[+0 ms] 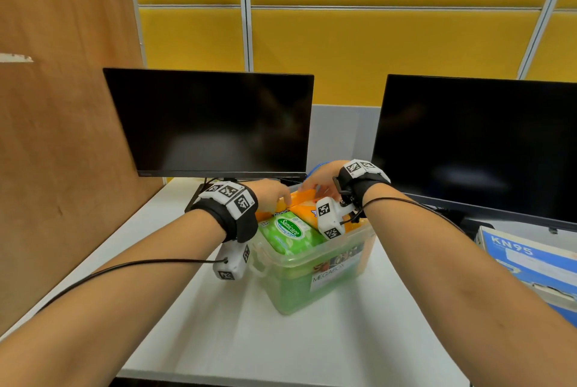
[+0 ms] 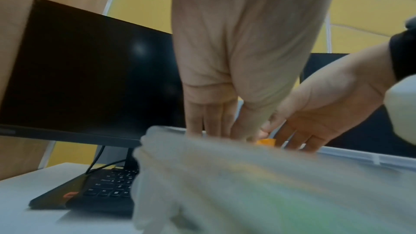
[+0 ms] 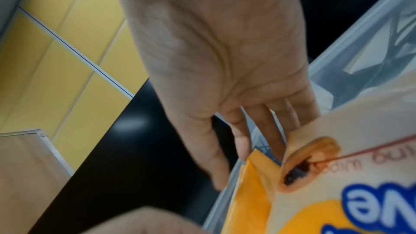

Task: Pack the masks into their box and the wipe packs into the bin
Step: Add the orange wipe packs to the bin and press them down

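Note:
A clear plastic bin (image 1: 340,265) labelled MEGABOX stands mid-desk. It holds a green Sanicare wipe pack (image 1: 288,230) at the near side and orange wipe packs (image 1: 307,208) behind it. My left hand (image 1: 274,196) and right hand (image 1: 321,180) meet over the bin's far end, fingers straight, pressing on an orange pack. In the right wrist view the right hand (image 3: 225,95) touches the far edge of the orange pack (image 3: 315,193). In the left wrist view the fingers (image 2: 211,120) reach down behind the bin's rim (image 2: 225,149). A blue-and-white KN95 mask box (image 1: 530,265) lies at the right edge. No loose masks show.
Two dark monitors (image 1: 209,121) (image 1: 477,143) stand behind the bin. A black keyboard (image 2: 108,188) lies under the left monitor, close to the bin. A brown board (image 1: 62,137) walls off the left side. White desk surface (image 1: 249,340) extends in front of the bin.

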Demonstrator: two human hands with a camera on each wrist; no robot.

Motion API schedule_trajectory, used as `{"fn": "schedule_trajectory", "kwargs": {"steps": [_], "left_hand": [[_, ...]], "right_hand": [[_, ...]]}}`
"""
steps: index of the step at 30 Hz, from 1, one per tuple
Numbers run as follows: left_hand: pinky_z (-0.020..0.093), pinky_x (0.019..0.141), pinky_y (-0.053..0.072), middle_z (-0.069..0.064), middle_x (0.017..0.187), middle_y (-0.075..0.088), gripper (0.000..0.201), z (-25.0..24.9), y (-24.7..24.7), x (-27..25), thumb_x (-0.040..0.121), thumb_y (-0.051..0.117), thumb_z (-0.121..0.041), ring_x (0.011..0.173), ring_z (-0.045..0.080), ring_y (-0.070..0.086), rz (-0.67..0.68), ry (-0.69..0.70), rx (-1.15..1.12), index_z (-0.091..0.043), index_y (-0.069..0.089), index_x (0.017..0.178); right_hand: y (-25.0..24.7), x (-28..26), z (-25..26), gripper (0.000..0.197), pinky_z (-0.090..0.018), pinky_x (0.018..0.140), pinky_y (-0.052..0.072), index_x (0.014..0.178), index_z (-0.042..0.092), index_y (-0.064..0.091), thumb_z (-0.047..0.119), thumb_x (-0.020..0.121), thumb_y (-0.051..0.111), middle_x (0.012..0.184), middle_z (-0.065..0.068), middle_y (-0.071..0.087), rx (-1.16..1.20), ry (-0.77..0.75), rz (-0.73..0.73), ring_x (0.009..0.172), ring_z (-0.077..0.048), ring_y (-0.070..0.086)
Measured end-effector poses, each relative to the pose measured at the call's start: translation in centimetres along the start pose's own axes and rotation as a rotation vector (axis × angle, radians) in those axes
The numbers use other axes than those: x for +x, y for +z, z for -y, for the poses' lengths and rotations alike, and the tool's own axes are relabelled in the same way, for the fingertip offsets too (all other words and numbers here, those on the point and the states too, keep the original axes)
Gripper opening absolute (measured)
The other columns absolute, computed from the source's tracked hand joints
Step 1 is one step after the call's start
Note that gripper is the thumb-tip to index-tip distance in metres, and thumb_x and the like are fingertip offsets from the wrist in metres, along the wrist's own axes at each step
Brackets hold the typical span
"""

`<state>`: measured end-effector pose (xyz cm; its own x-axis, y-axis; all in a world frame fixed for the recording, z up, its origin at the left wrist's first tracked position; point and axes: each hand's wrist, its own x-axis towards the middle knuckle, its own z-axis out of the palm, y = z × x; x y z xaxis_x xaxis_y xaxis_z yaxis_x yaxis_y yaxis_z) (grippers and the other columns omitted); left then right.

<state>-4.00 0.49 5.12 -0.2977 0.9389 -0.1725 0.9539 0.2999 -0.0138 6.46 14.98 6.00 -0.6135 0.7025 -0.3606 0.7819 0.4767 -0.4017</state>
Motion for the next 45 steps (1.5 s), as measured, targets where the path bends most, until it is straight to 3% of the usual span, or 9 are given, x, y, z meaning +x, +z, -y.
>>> {"fn": "schedule_trajectory", "kwargs": {"steps": [4,8,14,20,23,26,34,38,45], "left_hand": [[0.033,0.089,0.048,0.011,0.122,0.061,0.03,-1.2,-1.0,0.0,0.094,0.049,-0.009,0.11,0.028,0.059,-0.083,-0.063,-0.011,-0.01,0.062,0.121],[0.037,0.089,0.049,0.021,0.117,0.063,0.03,-2.1,-0.7,-0.1,0.093,0.045,-0.008,0.108,0.034,0.06,-0.008,-0.068,0.033,0.001,0.064,0.113],[0.036,0.096,0.043,0.02,0.132,0.053,0.035,-1.8,0.0,-0.3,0.1,0.036,-0.01,0.12,0.033,0.053,0.041,-0.128,0.134,0.004,0.051,0.128],[0.041,0.11,0.035,0.013,0.154,0.027,0.06,-2.3,1.4,0.2,0.101,0.032,-0.027,0.136,0.03,0.037,0.168,-0.291,0.143,-0.008,0.008,0.152],[0.038,0.105,0.038,0.014,0.148,0.037,0.048,-2.3,1.4,0.5,0.103,0.031,-0.024,0.13,0.03,0.044,0.148,-0.234,0.133,-0.004,0.029,0.146],[0.043,0.101,0.041,0.014,0.137,0.041,0.037,-2.2,1.5,0.4,0.099,0.04,-0.018,0.126,0.033,0.041,-0.005,-0.179,0.136,-0.009,0.048,0.134],[0.052,0.108,0.035,0.013,0.154,0.026,0.065,-0.6,2.3,0.3,0.098,0.044,-0.034,0.137,0.038,0.033,-0.003,-0.247,-0.035,-0.039,0.008,0.151],[0.052,0.109,0.035,0.021,0.153,0.022,0.063,-0.8,2.6,-0.5,0.101,0.034,-0.023,0.136,0.042,0.032,0.02,-0.307,0.006,-0.046,0.001,0.149],[0.044,0.099,0.046,0.017,0.152,0.031,0.072,-1.8,2.6,-1.6,0.098,0.039,-0.014,0.127,0.033,0.048,-0.015,-0.326,0.093,-0.04,-0.001,0.151]], "right_hand": [[-0.2,3.8,-0.5,0.056,-0.048,0.082,0.054,0.095,0.027,0.072,0.055,0.047,0.076,0.106,-0.002,0.073,0.035,-0.024,0.015,0.093,-0.027,0.07],[0.1,1.5,0.0,0.042,-0.042,0.082,0.055,0.109,0.021,0.065,0.049,0.078,0.067,0.105,-0.003,0.07,-0.024,-0.02,-0.011,0.092,-0.027,0.067],[0.0,1.8,0.1,0.041,-0.042,0.093,0.052,0.111,0.017,0.067,0.043,0.081,0.068,0.111,-0.002,0.068,0.028,-0.057,-0.078,0.105,-0.025,0.063],[0.3,5.3,-1.6,0.055,-0.044,0.09,0.052,0.104,0.025,0.068,0.06,0.061,0.073,0.108,-0.001,0.072,0.007,-0.054,-0.028,0.099,-0.025,0.067],[0.0,0.1,-1.1,0.029,-0.033,0.084,0.052,0.094,0.019,0.065,0.046,0.082,0.062,0.098,-0.003,0.068,-0.122,-0.075,-0.098,0.087,-0.021,0.065],[-0.6,-2.3,-3.0,0.028,-0.029,0.069,0.055,0.076,0.02,0.065,0.048,0.076,0.065,0.09,-0.003,0.072,-0.244,-0.041,-0.098,0.069,-0.021,0.067],[1.9,-4.7,-4.4,0.041,-0.03,0.078,0.053,0.09,0.019,0.059,0.059,0.085,0.055,0.087,0.0,0.066,-0.41,-0.048,-0.126,0.085,-0.02,0.065],[1.5,-4.8,-6.0,0.041,-0.031,0.081,0.053,0.097,0.016,0.065,0.055,0.086,0.056,0.092,-0.002,0.069,-0.175,-0.05,-0.154,0.082,-0.018,0.066],[-1.5,-7.1,-13.0,0.017,-0.03,0.072,0.048,0.084,0.008,0.063,0.023,0.089,0.057,0.087,-0.01,0.062,0.155,0.068,-0.556,0.084,-0.026,0.06]]}}
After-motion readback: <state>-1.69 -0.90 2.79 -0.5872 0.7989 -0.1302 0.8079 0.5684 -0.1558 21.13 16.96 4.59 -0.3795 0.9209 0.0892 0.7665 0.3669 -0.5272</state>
